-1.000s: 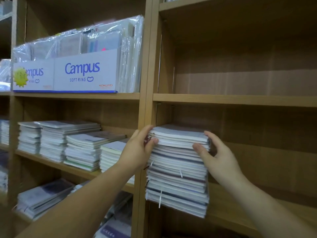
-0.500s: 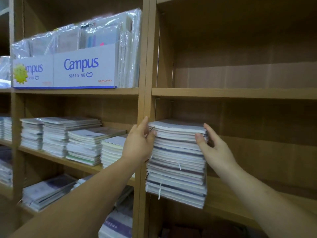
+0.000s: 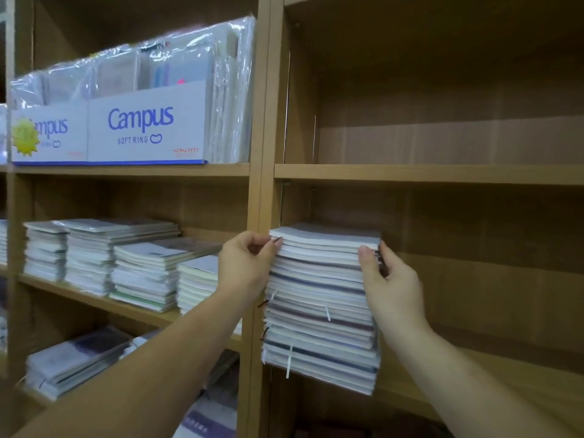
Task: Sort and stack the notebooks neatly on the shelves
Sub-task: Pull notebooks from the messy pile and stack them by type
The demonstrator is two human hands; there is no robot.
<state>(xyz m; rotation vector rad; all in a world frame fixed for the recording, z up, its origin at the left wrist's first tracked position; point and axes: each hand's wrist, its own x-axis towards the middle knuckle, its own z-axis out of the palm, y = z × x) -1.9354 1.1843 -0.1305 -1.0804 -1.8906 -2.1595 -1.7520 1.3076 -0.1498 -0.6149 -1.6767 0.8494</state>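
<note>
Left hand (image 3: 249, 267): a second ago spread flat against the notebook stack (image 3: 319, 308); now at its 9 o'clock, fingers curled, pinching the top few copies at the corner.
Right hand (image 3: 392, 286), 3 o'clock: thumb on the front edge, fingers round the side, gripping the same upper layers.
Stack unmoved on the shelf (image 3: 474, 371), against the upright.
Likely squaring the top copies.
Far, 10 o'clock: Campus box (image 3: 142, 128).

Wooden shelving (image 3: 262, 121), two bays split by an upright | left upper shelf (image 3: 132, 169): two Campus boxes (image 3: 142, 128) of plastic-wrapped stock, side by side | left middle shelf (image 3: 94, 300): four notebook stacks (image 3: 145, 273) in a row | one level lower: flat notebook piles (image 3: 72, 361) | right middle shelf (image 3: 442, 387): tall notebook stack (image 3: 319, 311) at left end, beside the upright.
</note>
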